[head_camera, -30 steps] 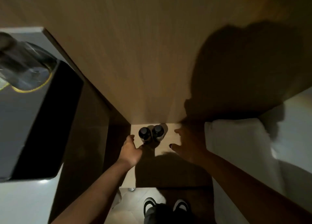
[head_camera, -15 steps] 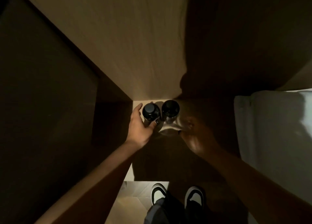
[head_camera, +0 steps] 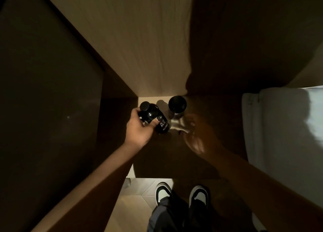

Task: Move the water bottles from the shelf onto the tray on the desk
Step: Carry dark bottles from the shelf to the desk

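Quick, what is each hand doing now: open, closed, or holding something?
Left hand: fingers wrapped around the tilted dark bottle.
Right hand: open, fingers spread, holding nothing, near the second bottle.

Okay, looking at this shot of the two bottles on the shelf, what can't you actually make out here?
Head view:
- Right hand: blurred and in shadow; whether it touches the standing bottle is unclear.
- Tilted bottle in the left hand: label print too small.
- Tray and desk: out of frame.
- Shelf: mostly in shadow.
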